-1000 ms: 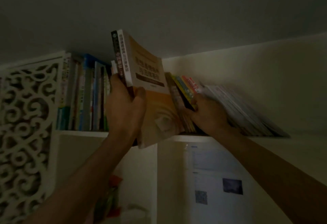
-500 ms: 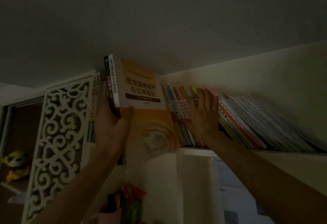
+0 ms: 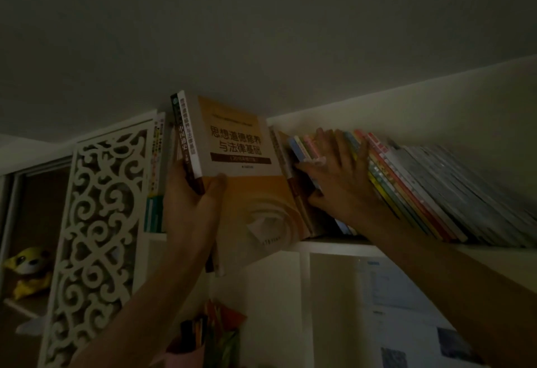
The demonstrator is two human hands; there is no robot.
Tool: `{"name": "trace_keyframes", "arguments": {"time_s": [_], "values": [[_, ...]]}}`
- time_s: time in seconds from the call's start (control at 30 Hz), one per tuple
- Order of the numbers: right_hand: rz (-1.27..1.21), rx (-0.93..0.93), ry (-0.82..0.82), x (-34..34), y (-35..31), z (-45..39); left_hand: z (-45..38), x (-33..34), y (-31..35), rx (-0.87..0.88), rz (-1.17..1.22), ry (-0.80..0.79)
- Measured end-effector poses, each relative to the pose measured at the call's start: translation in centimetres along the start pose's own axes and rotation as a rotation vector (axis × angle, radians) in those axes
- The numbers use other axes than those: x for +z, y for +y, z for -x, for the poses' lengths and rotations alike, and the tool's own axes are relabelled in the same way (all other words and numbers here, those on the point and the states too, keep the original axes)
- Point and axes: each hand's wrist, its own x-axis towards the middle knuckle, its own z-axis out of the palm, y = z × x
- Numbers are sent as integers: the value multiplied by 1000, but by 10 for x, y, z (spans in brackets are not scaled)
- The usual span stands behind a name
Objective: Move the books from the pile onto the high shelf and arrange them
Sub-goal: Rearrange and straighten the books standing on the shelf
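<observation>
My left hand [image 3: 193, 205] grips two books together: an orange-and-white book [image 3: 250, 181] with dark lettering on its cover and a dark-spined book [image 3: 181, 141] behind it. Both stand nearly upright, their lower corner sticking out past the edge of the high shelf [image 3: 328, 242]. My right hand [image 3: 340, 181] presses with spread straight fingers against a row of colourful leaning books [image 3: 406, 190], holding them to the right. More books [image 3: 157, 170] stand upright at the shelf's left end.
A white carved lattice panel [image 3: 96, 222] stands at the left. A yellow plush toy [image 3: 27, 269] sits on a lower left shelf. The ceiling is close above the books. A pot with colourful items [image 3: 212, 338] is below, and papers [image 3: 386, 289] hang on the cabinet.
My left hand has carried the two books up and into the gap on the shelf. My right hand opened from a grip to flat fingers, pushing the leaning row right.
</observation>
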Motion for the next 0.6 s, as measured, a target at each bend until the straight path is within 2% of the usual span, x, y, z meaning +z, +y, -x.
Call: {"name": "trace_keyframes", "arguments": {"time_s": [0.23,0.4,0.6], "values": [[118,67,-81,-11,31,1,1,12,11,-2,53,-25],[99,117,-160,-30,59,6,5,33,30,87,56,-48],[20,45,-152,-39,67,15,2,79,38,161,-133,-4]]}}
